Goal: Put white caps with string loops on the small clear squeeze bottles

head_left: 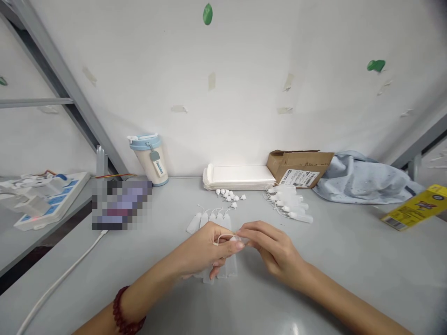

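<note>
My left hand is closed around a small white plastic piece, with a thin white cord looping over its thumb and fingers. Fingertips of my right hand are pinched together at the same piece, touching it from the right. Most of what is held is hidden by the fingers. Beneath and behind my left hand lies a row of flat translucent white tubes with thin cords at their far ends. Farther back, several small white pointed caps lie loose on the grey table.
More translucent tubes lie right of the caps. Behind stand a stack of white boxes, an open cardboard box and a bluish cloth. A yellow box is right; a tumbler, phone and power strip are left.
</note>
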